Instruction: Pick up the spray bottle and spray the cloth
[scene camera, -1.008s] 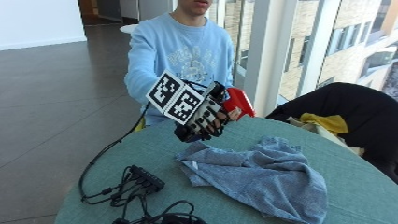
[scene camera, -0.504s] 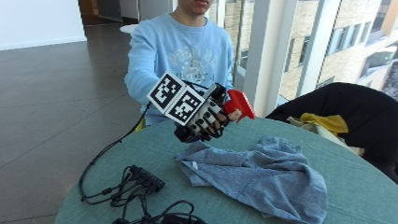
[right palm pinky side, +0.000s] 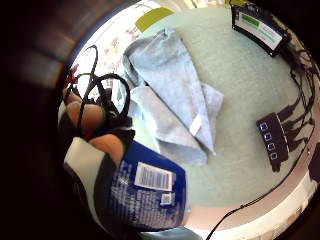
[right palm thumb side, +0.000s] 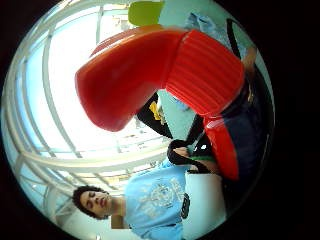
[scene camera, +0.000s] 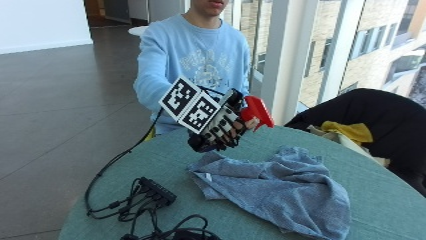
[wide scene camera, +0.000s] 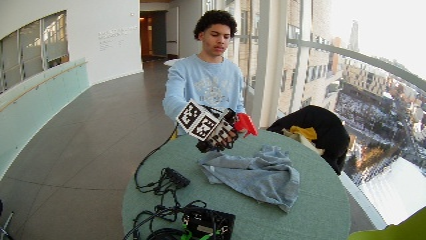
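gloved right hand (scene camera: 223, 131) holds the spray bottle (scene camera: 257, 111) up above the green round table (scene camera: 373, 200), over the near-left edge of the cloth.

the fingers (scene camera: 229, 134) are curled round the bottle's dark blue labelled body, which the little finger side palm view shows close against the palm; the red trigger head sticks out to the right of the glove, its nozzle towards the windows. the grey-blue cloth (scene camera: 279, 187) lies crumpled on the table below and to the right of the hand, apart from the bottle, with a small white tag on one edge. a black usb hub (scene camera: 157, 190) with its cables sits on the near-left part of the table. a black bag (scene camera: 373, 120) with something yellow on it lies at the far right.
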